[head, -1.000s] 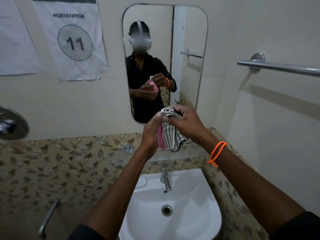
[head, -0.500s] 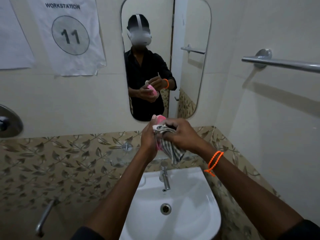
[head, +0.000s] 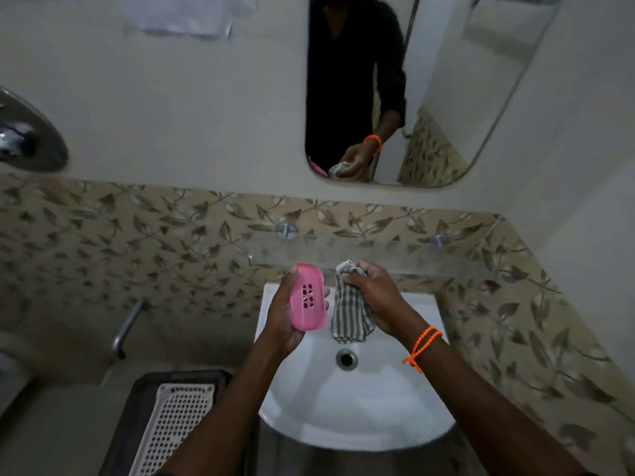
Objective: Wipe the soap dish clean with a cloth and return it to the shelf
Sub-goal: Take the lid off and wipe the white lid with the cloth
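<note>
Bathroom: washbasin (head: 357, 407), wall mirror (head: 446, 97)

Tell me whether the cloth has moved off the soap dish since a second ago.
Yes. The cloth has come off the soap dish, now apart to its right, both lower, above the sink.

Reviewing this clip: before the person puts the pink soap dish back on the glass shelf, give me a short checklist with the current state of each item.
1. Soap dish held securely: ok, the left hand grips it along its edge, over the sink.
2. Cloth off the dish: ok, it hangs from the right hand, apart from the dish.
3. Dish wiped clean: cannot tell, only the slotted side shows, with no visible residue.
4. Glass shelf has room for the dish: ok, nothing seen on it.
5. Path to the shelf free: ok, the shelf sits just behind both hands.
</note>
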